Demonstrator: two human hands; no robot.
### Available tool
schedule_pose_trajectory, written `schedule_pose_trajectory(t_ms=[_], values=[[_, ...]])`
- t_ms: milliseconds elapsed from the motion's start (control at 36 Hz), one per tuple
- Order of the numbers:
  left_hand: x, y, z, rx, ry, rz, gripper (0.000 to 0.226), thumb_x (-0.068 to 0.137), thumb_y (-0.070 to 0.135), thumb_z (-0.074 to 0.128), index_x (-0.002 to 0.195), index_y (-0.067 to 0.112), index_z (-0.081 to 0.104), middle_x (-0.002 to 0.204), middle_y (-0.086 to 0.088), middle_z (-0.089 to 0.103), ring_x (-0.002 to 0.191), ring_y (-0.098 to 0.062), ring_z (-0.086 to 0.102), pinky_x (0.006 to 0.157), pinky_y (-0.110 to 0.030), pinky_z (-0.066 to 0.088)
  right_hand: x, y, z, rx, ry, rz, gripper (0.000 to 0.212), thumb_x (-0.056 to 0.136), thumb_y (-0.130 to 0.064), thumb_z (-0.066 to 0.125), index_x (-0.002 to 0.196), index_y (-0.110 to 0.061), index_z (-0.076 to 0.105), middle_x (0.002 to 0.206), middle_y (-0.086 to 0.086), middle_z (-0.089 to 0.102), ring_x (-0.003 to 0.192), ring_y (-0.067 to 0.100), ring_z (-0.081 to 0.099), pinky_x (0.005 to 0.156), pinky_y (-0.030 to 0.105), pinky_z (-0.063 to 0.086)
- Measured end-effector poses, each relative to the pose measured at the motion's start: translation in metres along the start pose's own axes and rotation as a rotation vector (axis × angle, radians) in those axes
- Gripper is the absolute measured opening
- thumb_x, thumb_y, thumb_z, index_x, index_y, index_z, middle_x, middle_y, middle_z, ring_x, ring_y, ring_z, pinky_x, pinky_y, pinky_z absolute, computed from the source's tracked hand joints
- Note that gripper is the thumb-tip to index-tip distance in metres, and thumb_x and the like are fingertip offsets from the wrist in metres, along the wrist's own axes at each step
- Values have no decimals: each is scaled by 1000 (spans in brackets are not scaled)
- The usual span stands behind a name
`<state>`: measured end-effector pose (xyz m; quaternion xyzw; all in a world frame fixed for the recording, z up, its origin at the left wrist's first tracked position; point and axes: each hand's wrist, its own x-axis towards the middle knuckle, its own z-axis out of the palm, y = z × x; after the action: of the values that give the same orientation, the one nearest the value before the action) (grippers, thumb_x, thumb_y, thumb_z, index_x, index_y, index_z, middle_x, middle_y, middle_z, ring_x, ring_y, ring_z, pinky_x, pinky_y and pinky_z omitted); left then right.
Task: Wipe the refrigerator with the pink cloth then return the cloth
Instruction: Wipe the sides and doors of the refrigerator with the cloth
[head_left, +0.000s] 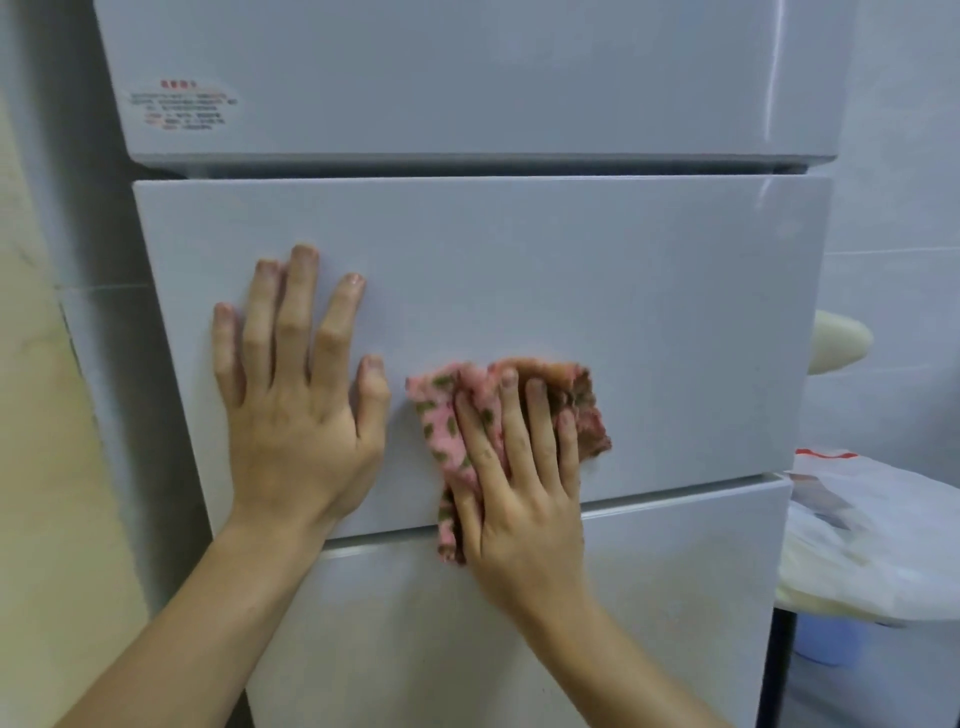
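Observation:
A pale grey refrigerator (649, 291) with three stacked door panels fills the view. My left hand (296, 405) lies flat on the left part of the middle panel, fingers straight and spread. My right hand (519, 478) presses the pink cloth (441, 421) with olive spots against the lower part of the same panel, fingers straight on top of it. The cloth is crumpled; a strip of it hangs down over the gap above the bottom panel.
A sticker with red print (184, 106) sits on the top panel's left side. To the right of the refrigerator stand a white plastic bag (872, 540) over a bin, a blue container (823, 642) below it, and a cream rounded object (839, 340). A tiled wall lies on the left.

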<state>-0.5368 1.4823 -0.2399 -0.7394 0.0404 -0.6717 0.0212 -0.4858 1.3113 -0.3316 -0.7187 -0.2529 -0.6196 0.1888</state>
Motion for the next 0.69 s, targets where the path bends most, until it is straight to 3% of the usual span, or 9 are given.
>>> schedule_pose_trajectory(t_ms=[194,306,472,611,694], values=[[0,-7,-7,1,-37,40,61,105,30,45,163,15,34,174,-12,20,162,-32,14,132,-53,8,1,4,-3,7,-24,-32,65,104,-42,51,164,-30,31,176,5,8,163,29,8,132,49,7],[-3,-11,-11,16,-42,41,59,106,29,44,163,16,35,174,-13,21,162,-32,15,132,-52,9,56,-2,-7,39,49,-18,63,101,-44,60,160,-30,41,171,14,25,161,36,16,130,55,14],[-5,-22,-16,-20,-39,34,56,107,27,43,161,18,38,172,-14,25,160,-32,18,131,-48,11,139,-28,-1,-11,217,77,55,106,-49,51,157,-29,49,168,16,34,159,38,26,127,59,20],[-6,-28,-15,6,2,11,54,107,27,42,160,18,40,171,-14,28,160,-31,20,130,-49,12,135,-35,0,-37,207,102,53,112,-45,38,161,-26,42,170,14,30,160,35,21,128,57,17],[-9,-32,-13,13,-5,7,56,105,25,45,161,18,39,171,-14,27,160,-32,19,130,-53,14,119,-36,2,-14,174,85,53,112,-41,41,162,-22,40,171,13,28,161,34,20,130,55,15]])
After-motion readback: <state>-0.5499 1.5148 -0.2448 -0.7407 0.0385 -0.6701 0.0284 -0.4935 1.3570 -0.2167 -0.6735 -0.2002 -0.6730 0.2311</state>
